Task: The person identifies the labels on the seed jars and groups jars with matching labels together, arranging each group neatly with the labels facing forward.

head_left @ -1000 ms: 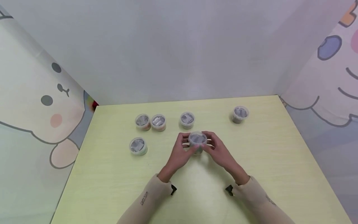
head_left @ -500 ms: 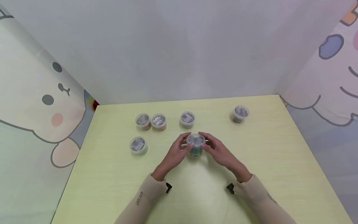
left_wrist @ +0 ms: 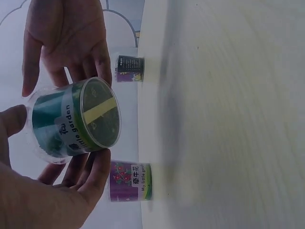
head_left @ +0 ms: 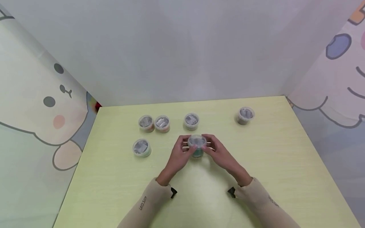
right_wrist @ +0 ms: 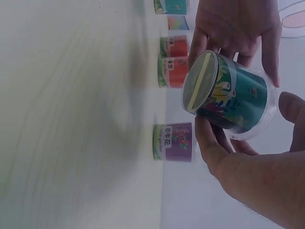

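Note:
A clear plastic planting cup [head_left: 197,152] with a teal "little garden" label is held lid-up between both hands above the table. My left hand [head_left: 179,155] grips its left side, thumb near the rim and fingers curled round behind. On the right side my right hand [head_left: 219,154] grips it in the same way. Both wrist views show the cup tilted, with a pale yellow strip across its clear base [left_wrist: 101,112]. Just behind the hands stands a similar cup [right_wrist: 174,142] with a purple label.
Two red-labelled cups [head_left: 146,123] stand side by side at the back left. A teal-labelled cup [head_left: 141,148] sits nearer, left of the hands. Another cup [head_left: 245,116] with a dark label stands at the back right. A white curtain [head_left: 182,53] hangs behind the yellow table [head_left: 285,164].
Both hands have shifted a little left with the cup. Its tilt has changed, so more of the teal side shows in the head view. The other cups have stayed put.

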`<state>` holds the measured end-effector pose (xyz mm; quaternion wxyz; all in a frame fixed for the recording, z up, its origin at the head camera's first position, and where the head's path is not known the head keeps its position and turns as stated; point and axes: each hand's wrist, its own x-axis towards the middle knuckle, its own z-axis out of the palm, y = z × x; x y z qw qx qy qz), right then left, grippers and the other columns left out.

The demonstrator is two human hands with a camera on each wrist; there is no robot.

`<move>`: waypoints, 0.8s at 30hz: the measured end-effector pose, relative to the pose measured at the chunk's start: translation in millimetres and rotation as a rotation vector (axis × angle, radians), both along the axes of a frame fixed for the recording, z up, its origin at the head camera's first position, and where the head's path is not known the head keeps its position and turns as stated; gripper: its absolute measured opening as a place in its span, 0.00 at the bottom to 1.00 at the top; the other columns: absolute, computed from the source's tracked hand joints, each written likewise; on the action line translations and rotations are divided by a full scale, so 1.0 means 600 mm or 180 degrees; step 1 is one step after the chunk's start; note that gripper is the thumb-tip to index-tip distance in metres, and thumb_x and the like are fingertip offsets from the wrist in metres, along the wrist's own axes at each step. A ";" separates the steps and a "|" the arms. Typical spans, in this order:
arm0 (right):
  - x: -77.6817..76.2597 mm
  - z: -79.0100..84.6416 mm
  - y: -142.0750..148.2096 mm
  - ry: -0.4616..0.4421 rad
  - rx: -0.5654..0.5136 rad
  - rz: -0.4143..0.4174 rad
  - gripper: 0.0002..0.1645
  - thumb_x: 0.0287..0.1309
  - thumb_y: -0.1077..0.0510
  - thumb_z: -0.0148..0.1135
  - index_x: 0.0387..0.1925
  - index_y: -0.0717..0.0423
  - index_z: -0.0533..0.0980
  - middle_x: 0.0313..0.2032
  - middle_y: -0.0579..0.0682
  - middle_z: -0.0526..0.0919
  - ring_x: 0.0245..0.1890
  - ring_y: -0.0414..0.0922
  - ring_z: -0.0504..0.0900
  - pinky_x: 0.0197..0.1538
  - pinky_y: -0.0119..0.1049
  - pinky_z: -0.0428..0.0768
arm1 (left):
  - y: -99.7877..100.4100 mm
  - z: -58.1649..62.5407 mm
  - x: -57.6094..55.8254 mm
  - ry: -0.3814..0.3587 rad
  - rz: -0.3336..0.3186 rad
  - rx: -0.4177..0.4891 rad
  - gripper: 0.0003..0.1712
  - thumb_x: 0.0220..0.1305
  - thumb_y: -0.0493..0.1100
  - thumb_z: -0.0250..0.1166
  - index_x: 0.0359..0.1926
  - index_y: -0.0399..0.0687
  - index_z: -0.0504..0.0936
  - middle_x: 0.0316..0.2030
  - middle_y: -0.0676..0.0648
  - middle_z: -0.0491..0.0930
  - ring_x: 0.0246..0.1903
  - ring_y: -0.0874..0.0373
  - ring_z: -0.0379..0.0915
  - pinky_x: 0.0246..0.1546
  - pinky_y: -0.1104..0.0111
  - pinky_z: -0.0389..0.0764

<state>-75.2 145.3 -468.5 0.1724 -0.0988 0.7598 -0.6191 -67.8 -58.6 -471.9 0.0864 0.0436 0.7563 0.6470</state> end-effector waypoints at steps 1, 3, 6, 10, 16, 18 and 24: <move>0.000 0.000 -0.002 0.0000 0.0010 -0.0007 0.31 0.79 0.59 0.58 0.76 0.62 0.63 0.68 0.64 0.73 0.68 0.61 0.74 0.66 0.49 0.78 | 0.001 -0.001 0.001 -0.0004 0.0016 -0.0024 0.27 0.76 0.41 0.66 0.68 0.37 0.70 0.62 0.36 0.76 0.58 0.42 0.76 0.60 0.48 0.81; -0.002 0.000 -0.005 0.0001 0.0023 -0.0022 0.30 0.79 0.59 0.58 0.76 0.62 0.63 0.67 0.64 0.73 0.67 0.61 0.75 0.66 0.49 0.78 | 0.002 -0.003 0.001 -0.0013 0.0034 -0.0060 0.27 0.76 0.42 0.67 0.68 0.37 0.70 0.61 0.36 0.76 0.58 0.43 0.75 0.60 0.49 0.80; -0.003 -0.001 -0.007 -0.0008 0.0048 0.0002 0.30 0.80 0.59 0.57 0.76 0.62 0.63 0.68 0.64 0.73 0.67 0.61 0.75 0.66 0.50 0.78 | 0.001 -0.004 0.002 -0.0026 0.0032 -0.0087 0.27 0.76 0.43 0.66 0.68 0.38 0.69 0.61 0.36 0.75 0.58 0.44 0.75 0.60 0.50 0.80; -0.005 0.001 -0.004 -0.0128 -0.0003 0.0099 0.30 0.82 0.57 0.53 0.77 0.61 0.61 0.69 0.64 0.71 0.69 0.60 0.74 0.69 0.53 0.76 | -0.004 -0.001 -0.001 -0.0059 -0.0008 -0.0124 0.25 0.79 0.43 0.62 0.68 0.37 0.68 0.61 0.36 0.74 0.58 0.44 0.75 0.60 0.51 0.80; -0.007 0.003 0.001 -0.0271 -0.0194 0.0226 0.31 0.85 0.56 0.47 0.79 0.63 0.55 0.68 0.67 0.73 0.68 0.59 0.74 0.73 0.58 0.73 | -0.014 0.006 -0.003 -0.0242 -0.0168 -0.0195 0.29 0.82 0.45 0.58 0.76 0.38 0.66 0.67 0.35 0.73 0.64 0.41 0.73 0.66 0.45 0.77; -0.007 0.002 0.000 -0.0259 -0.0230 0.0244 0.30 0.85 0.57 0.45 0.79 0.64 0.54 0.67 0.68 0.74 0.68 0.58 0.74 0.73 0.59 0.72 | -0.015 0.006 -0.003 -0.0290 -0.0230 -0.0179 0.30 0.83 0.45 0.57 0.78 0.37 0.65 0.69 0.35 0.73 0.67 0.39 0.72 0.68 0.44 0.75; -0.005 0.001 -0.006 -0.0268 -0.0196 0.0199 0.30 0.86 0.57 0.45 0.79 0.64 0.53 0.68 0.68 0.71 0.69 0.59 0.73 0.73 0.57 0.72 | -0.017 0.003 0.000 -0.0257 -0.0179 -0.0075 0.28 0.82 0.43 0.58 0.75 0.37 0.67 0.69 0.35 0.73 0.64 0.42 0.74 0.65 0.49 0.78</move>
